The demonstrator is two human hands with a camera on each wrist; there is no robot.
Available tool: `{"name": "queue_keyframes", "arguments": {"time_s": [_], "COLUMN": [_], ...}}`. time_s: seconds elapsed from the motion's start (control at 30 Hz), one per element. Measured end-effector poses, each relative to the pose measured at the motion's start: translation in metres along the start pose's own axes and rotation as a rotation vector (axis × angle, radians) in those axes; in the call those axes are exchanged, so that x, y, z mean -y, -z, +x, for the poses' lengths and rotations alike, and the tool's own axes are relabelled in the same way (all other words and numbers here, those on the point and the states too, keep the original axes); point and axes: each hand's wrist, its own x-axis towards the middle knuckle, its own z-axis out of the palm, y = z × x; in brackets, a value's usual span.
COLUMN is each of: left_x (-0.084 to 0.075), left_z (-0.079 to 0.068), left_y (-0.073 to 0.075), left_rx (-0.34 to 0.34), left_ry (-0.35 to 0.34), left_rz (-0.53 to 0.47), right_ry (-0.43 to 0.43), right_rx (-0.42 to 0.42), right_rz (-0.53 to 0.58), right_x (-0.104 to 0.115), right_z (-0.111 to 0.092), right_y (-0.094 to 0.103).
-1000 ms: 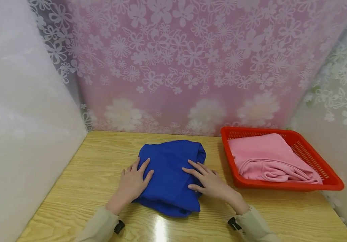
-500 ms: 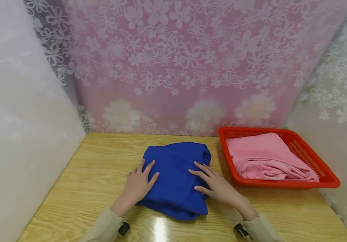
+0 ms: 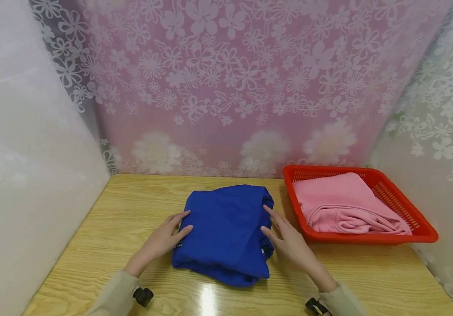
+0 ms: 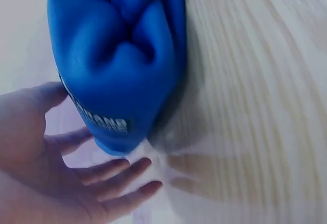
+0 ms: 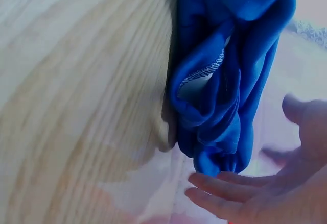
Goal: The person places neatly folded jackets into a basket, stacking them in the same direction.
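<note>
A folded blue garment (image 3: 222, 228) lies on the wooden table in front of me, rolled layers showing at its sides. My left hand (image 3: 161, 240) is at its left side, thumb and index fingertip at the edge and the other fingers spread. In the left wrist view a dark label (image 4: 110, 122) with pale lettering shows on the cloth. On the opposite side my right hand (image 3: 291, 245) has its fingers extended along the right edge. White seam stitching (image 5: 207, 71) shows among the folds in the right wrist view. Neither hand curls round the cloth.
At the right back stands a red plastic basket (image 3: 362, 239) with a folded pink garment (image 3: 337, 193) in it. Flowered pink sheeting (image 3: 210, 96) rises behind the wooden table (image 3: 131, 206). Pale sheets hang at the left and right.
Both hands have slid off the garment's top toward its sides, the left hand leftward. The garment stays folded in about the same place; the view has shifted slightly.
</note>
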Motion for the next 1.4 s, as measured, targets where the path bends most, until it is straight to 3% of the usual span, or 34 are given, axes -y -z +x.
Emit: {"name": "queue_keyframes", "arguments": {"time_s": [0.2,0.3,0.57,0.9,1.17,1.4], "left_x": [0.011,0.012,0.017,0.017,0.017,0.010], "left_z": [0.002,0.003,0.004,0.011,0.011,0.012], "left_y": [0.003,0.003,0.001,0.004,0.002,0.006], "left_rx": [0.055,0.071,0.107,0.175,0.197,0.161], "left_ry": [0.014,0.016,-0.011,0.025,0.082,0.017], "left_rz": [-0.150,-0.205,-0.324,-0.491,-0.642,-0.719], "right_ry": [-0.180,-0.215,-0.085,-0.211,-0.234,-0.211], "right_rx": [0.053,0.076,0.138,0.114,0.068,0.028], "right_rz": [0.129,0.202,0.364,0.644,0.725,0.753], "right_x": [-0.003,-0.002,-0.004,0.012,0.020,0.028], "right_z": [0.008,0.011,0.014,0.016,0.020,0.019], "right_y": [-0.002,-0.006,-0.016,-0.024,-0.030,-0.021]}}
